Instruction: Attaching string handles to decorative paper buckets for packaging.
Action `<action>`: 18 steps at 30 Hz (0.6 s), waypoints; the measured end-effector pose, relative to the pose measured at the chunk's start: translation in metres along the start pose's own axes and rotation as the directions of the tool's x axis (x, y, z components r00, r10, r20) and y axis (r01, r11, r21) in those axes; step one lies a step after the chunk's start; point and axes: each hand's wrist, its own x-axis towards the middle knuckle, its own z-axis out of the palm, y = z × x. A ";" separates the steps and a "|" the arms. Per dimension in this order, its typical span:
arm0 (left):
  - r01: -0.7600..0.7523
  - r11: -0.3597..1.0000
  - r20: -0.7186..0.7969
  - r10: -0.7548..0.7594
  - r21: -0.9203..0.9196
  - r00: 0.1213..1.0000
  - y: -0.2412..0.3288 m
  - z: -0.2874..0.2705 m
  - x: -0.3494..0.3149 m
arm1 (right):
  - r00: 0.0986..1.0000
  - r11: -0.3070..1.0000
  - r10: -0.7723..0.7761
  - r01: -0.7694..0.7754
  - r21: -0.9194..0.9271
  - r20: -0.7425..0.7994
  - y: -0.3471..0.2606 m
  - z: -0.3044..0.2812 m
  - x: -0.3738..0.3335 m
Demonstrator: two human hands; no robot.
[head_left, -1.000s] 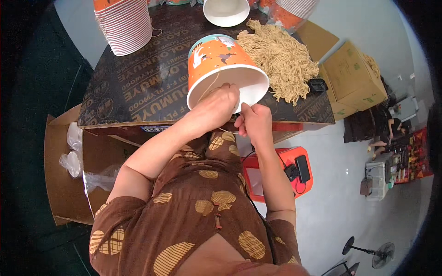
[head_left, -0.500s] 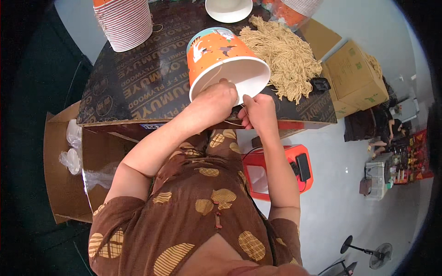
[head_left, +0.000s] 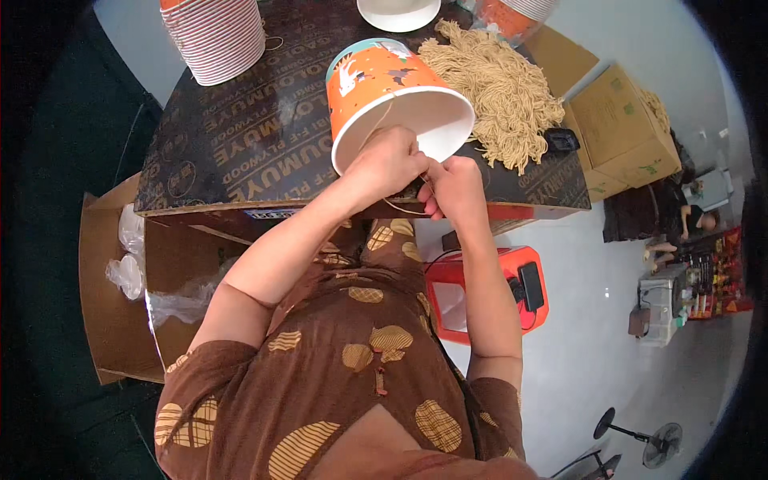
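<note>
Tan cord [head_left: 400, 209] is pinched by the right hand [head_left: 456, 186], now joined by the left hand [head_left: 390, 162], whose grip cannot be told, for two-handed work at the bucket's [head_left: 380, 82] near rim.

Stretching rightward with left hand [head_left: 388, 158], bringing it against right hand [head_left: 461, 190] beside near rim of orange bucket [head_left: 376, 78], no longer apart.

L grip [head_left: 390, 160], R grip [head_left: 458, 189] meet nr tilted bucket [head_left: 380, 78]

At the grip, a smooth, softly shiny paper tub [head_left: 384, 74] meets matt fibre cord [head_left: 406, 211]. Beyond it, the strand heap [head_left: 500, 92] looks rough, the wooden tabletop [head_left: 264, 108] smooth and glossy.
</note>
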 end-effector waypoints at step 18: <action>0.101 0.991 0.030 -0.099 -0.082 0.995 -0.004 0.007 0.005 | 0.999 0.991 0.000 -0.007 0.131 0.054 0.011 -0.006 -0.010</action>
